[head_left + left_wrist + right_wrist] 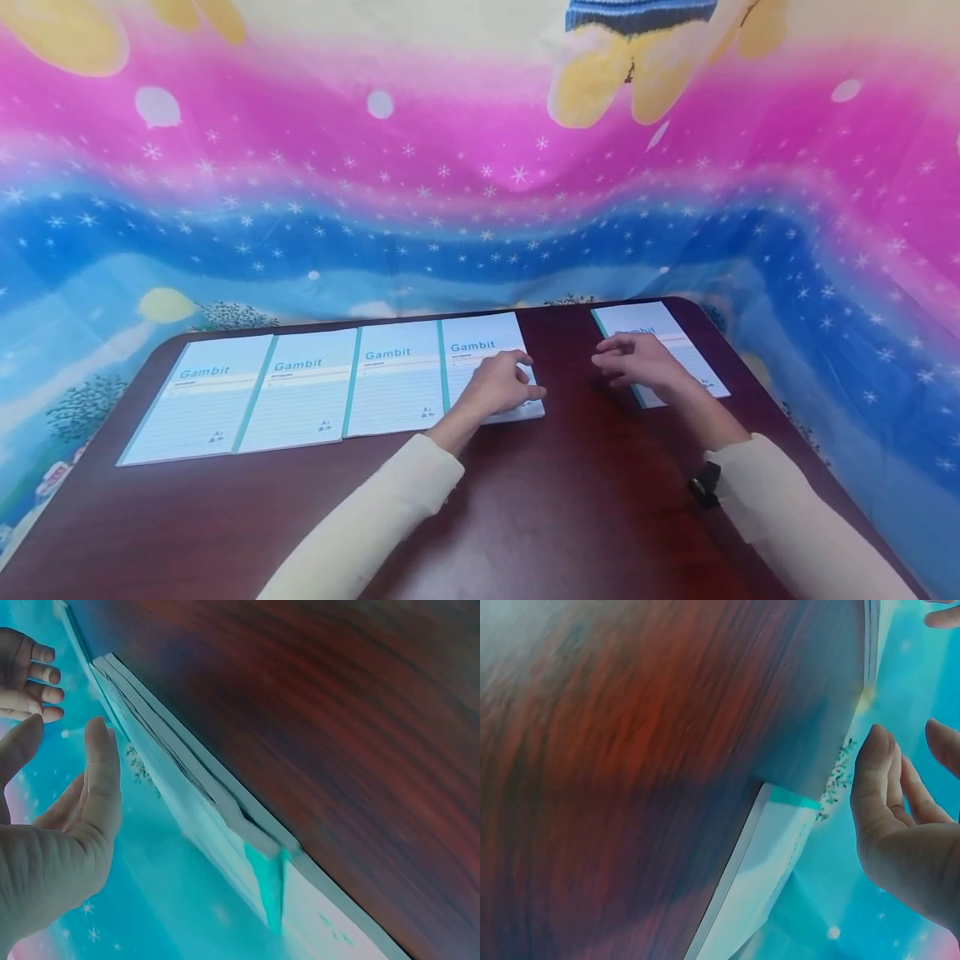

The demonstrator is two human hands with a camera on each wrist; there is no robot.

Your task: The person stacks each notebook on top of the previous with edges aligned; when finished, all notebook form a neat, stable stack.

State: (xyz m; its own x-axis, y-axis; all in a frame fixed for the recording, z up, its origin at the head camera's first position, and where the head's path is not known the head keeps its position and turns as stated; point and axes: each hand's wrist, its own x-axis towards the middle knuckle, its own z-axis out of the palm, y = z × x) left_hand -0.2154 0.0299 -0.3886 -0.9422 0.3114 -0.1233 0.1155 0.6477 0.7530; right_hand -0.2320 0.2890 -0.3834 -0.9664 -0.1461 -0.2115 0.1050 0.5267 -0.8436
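My left hand (495,385) is over the rightmost notebook (480,327) of a row of white Gambit notebooks with green spines. In the left wrist view its fingers (103,776) are loosely bent, with a gap to the thumb and nothing between them. That notebook's edge (187,769) looks layered there. Over a separate Gambit notebook (697,346) on the right is my right hand (641,362), covering part of the cover. The right wrist view has its fingers (874,776) gently curved, apart from the thumb and holding nothing. This notebook (761,862) lies flat on the table.
Further left in the row lie a notebook (393,379), another notebook (300,392) and an end notebook (202,404), side by side. Bare dark wood of the table (558,358) separates the row from the right notebook. A patterned cloth (465,192) hangs behind the table.
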